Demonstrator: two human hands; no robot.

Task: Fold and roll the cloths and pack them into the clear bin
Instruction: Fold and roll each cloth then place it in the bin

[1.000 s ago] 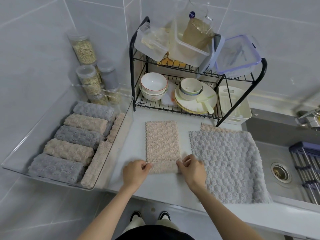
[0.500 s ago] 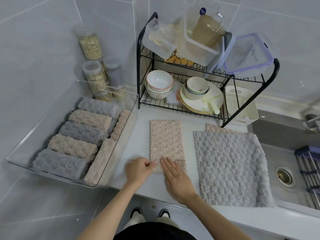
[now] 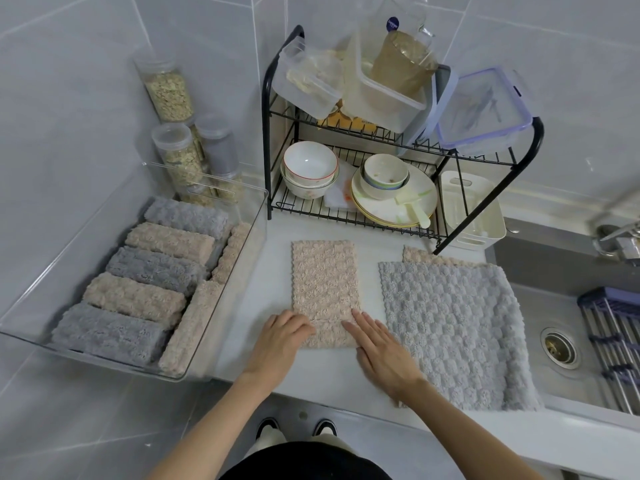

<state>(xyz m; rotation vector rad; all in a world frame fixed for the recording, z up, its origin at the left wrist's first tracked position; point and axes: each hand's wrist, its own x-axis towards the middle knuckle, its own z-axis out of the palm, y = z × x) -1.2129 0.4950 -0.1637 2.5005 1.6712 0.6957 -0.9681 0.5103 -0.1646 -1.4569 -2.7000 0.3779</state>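
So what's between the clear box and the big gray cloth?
The folded beige cloth on the counter, with the left hand and right hand on its near end; head view.
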